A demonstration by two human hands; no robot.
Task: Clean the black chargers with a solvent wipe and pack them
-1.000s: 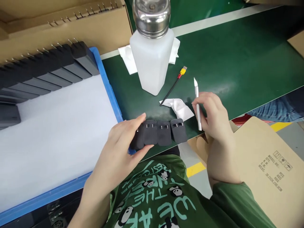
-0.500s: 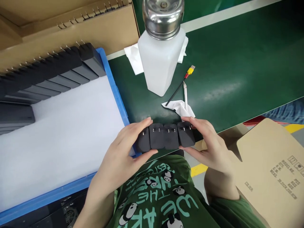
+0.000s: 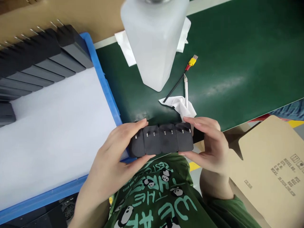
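A row of several black power adapters (image 3: 152, 141) is held side by side between my two hands, their metal prongs facing up toward me. My left hand (image 3: 118, 152) grips the left end, fingers along the far side and thumb along the near side. At the right end, my right hand (image 3: 209, 144) closes round the last adapter in the same way. The row hangs at the table's near edge, above my green shirt. Just beyond it lie a crumpled white cloth (image 3: 182, 107), a craft knife (image 3: 186, 90) and a short black cable with a yellow USB plug (image 3: 193, 60).
On the left, a blue-rimmed tray (image 3: 104, 80) with a white lining holds rows of more black adapters (image 3: 68, 47). A white dispenser bottle (image 3: 155, 41) stands on folded white tissue (image 3: 125, 47). Cardboard (image 3: 268, 158) is at the right, below the green table (image 3: 237, 63).
The rightmost adapter, tilted before, now sits straight in line with the others. The view has moved closer, and the bottle and tray appear larger. Both hands keep their hold.
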